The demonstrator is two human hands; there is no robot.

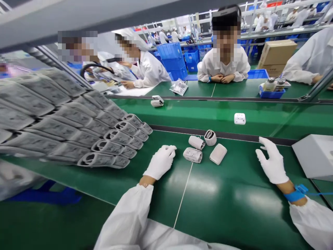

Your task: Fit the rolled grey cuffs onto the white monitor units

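My left hand (160,162), in a white glove, lies on the green table with its fingers curled in, and no object shows in them. To its right is a small group of rolled grey fabric cuffs: a printed cuff (193,155), a second cuff (196,142) behind it, a coiled cuff (210,138) showing its open end, and a plain-faced cuff (218,154). None of them touches the left hand. Farther right, my right hand (272,162), also gloved and with a blue wrist strap (296,194), is held open above the table, its thumb and fingers apart.
Stacked grey cuffs (67,121) rise on the left. Beyond a dark rail, a white device (239,118) and another white device (157,101) lie on the green strip. A grey box (314,156) stands at right. Co-workers in white sit opposite, near a blue tray (272,93).
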